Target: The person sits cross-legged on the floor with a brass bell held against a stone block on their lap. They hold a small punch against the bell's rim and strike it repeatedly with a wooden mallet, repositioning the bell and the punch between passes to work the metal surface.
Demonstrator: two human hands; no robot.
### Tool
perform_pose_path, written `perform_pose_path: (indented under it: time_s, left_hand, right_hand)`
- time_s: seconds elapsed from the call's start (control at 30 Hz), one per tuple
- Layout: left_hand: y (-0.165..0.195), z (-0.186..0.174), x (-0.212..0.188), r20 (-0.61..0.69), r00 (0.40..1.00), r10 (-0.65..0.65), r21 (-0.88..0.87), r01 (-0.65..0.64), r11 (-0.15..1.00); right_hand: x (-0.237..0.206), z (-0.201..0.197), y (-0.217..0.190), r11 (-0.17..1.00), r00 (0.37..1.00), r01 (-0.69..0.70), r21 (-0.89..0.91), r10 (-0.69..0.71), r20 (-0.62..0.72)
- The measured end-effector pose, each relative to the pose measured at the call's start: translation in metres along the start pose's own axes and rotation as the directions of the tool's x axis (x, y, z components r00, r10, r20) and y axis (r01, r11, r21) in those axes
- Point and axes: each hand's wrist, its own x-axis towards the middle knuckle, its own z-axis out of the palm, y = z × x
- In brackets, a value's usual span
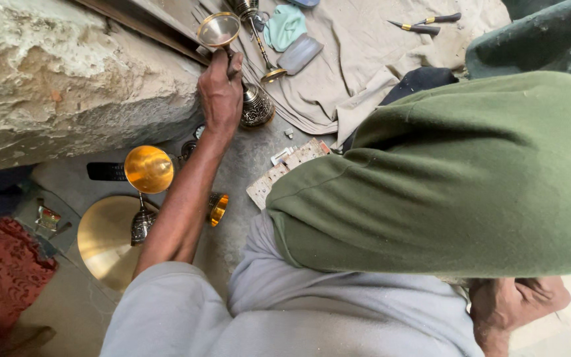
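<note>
A silver-toned goblet (219, 31) is gripped by its stem in the left hand (221, 92), fingers wrapped tight, and held upright against the rough stone block (61, 79), seemingly for steadiness. A brass goblet (148, 173) is stood on a brass dish (104, 241) beside the forearm (kept within reach). The right hand (517, 304) is seen only partly under the green knee, so its grip cannot be told.

Concrete floor (246, 165) with metalware.
A beige cloth (365, 59), brass goblet (147, 178), brass plate (104, 241) and paper card (285, 168) lie on it.
</note>
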Motion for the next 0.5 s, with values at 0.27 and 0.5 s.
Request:
perform_pose_path:
  time_s: [0.27,0.5]
  left_hand:
    - [0.011,-0.012,0.008,0.022,1.000,-0.014,-0.047,0.015,0.999]
    - [0.033,-0.025,0.015,0.039,0.999,-0.014,-0.032,0.015,0.999]
  right_hand:
    - [-0.004,-0.011,0.016,0.999,0.999,0.015,-0.033,-0.014,0.049]
    - [-0.004,-0.007,0.011,1.000,1.000,-0.004,-0.019,0.004,-0.001]
